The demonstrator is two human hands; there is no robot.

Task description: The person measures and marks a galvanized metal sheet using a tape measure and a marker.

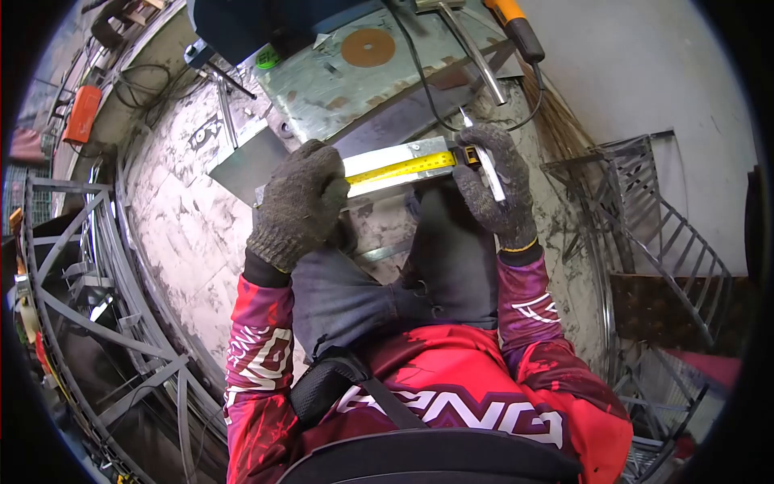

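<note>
Both of my hands wear dark grey knitted gloves. My left hand [302, 202] is closed around the left end of a flat silver metal bar [395, 155] above my lap, covering the end of the tape there. A yellow tape measure blade [403, 167] lies stretched along the bar. At the bar's right end, my right hand [500, 181] grips the dark tape measure case [465, 156]. A white pen or marker [488, 171] is also held in that hand, its tip pointing up and away from me. The right fingers partly hide the case.
Ahead stands a worn metal-topped surface [302, 97] with a brown disc [368, 47], a hammer-like steel tool [472, 52] and an orange-and-black corded tool [516, 28]. Metal frames [105, 298] and long bars crowd the left. A lattice metal piece [653, 202] leans at the right wall.
</note>
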